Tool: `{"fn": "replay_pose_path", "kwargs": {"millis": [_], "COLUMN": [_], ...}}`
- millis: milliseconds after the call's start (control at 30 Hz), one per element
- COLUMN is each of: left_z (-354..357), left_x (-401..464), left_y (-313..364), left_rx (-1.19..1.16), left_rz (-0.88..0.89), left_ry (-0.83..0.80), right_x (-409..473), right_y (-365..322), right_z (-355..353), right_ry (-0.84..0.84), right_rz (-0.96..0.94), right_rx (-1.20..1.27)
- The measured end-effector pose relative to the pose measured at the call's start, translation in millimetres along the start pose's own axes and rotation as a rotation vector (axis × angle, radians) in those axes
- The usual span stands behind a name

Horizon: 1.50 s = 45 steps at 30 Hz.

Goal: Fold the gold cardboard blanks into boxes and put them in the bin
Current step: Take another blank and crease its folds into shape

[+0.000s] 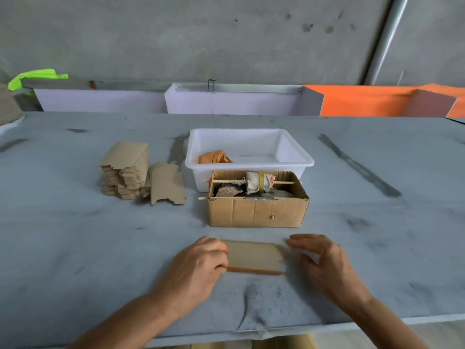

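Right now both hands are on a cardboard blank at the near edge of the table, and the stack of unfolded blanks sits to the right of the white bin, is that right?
Not quite. The head view shows the stack of unfolded blanks to the left of the white bin, not the right. The rest holds: the left hand and right hand are on a cardboard blank at the near edge of the table.

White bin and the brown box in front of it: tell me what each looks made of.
The white bin looks like moulded plastic: smooth, slightly glossy walls and a rounded, rolled rim. The brown box looks like corrugated cardboard: matte kraft surface, creased and dented front, fluted edge showing along the top.
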State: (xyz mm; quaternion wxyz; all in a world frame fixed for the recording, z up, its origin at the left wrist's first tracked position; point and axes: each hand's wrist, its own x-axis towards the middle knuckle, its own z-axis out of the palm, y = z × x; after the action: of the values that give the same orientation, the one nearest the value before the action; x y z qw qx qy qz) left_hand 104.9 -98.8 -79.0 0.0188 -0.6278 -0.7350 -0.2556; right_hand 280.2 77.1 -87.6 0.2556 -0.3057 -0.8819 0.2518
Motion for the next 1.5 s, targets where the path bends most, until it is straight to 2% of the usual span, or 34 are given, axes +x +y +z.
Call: {"fn": "replay_pose_path", "kwargs": {"millis": [100, 167, 233, 367, 467, 567, 633, 700, 867, 967, 1200, 1367, 1500], "left_z": [-6.3, -12.5, -16.2, -19.5, -24.3, -29.9, -30.1, -28.5, -26.4, -26.7, -27.5, -23.8, -22.0], "left_x": [7.3, 13.7, 17.4, 17.1, 15.6, 16.6, 19.5, 23.9, 36.4, 42.1, 46.3, 45.5, 45.0], "left_y": [-4.6, -3.6, -1.4, 2.7, 3.9, 6.4, 9.1, 13.4, 24.4, 27.7, 29.5, 30.7, 30.1], "left_rx": [-0.205, -0.312, -0.358, -0.383, -0.409, -0.512, -0.648, -0.805, -1.102, -1.203, -1.311, -1.331, -1.321], "left_rz": [-0.185, -0.258, -0.297, -0.278, -0.276, -0.39, -0.532, -0.667, -0.843, -0.882, -0.944, -0.89, -0.843], "left_ry": [0.08, 0.098, 0.057, -0.046, -0.052, 0.108, 0.265, 0.344, 0.236, 0.153, 0.078, 0.155, 0.216], "right_x": [-7.0, -8.3, -8.8, -3.7, -0.7, 0.0, 2.6, 5.6, 10.8, 12.6, 17.1, 17.0, 18.8], "right_y": [-5.2, -13.1, -24.8, -42.3, -45.8, -45.1, -45.4, -46.8, -53.7, -55.1, -59.0, -62.7, -61.2], "right_z": [-9.2, -14.2, -14.6, -9.4, -8.0, -8.4, -10.4, -12.5, -15.6, -18.9, -23.5, -18.8, -17.5], "right_ry": [0.115, 0.041, -0.065, -0.184, -0.219, -0.154, -0.067, -0.005, -0.039, -0.067, -0.173, -0.121, -0.153], "right_rz": [0.164, 0.228, 0.21, 0.22, 0.251, 0.302, 0.388, 0.471, 0.579, 0.599, 0.6, 0.59, 0.61], "right_rx": [0.223, 0.39, 0.5, 0.55, 0.579, 0.677, 0.789, 0.86, 0.909, 0.908, 0.9, 0.954, 0.995]}}
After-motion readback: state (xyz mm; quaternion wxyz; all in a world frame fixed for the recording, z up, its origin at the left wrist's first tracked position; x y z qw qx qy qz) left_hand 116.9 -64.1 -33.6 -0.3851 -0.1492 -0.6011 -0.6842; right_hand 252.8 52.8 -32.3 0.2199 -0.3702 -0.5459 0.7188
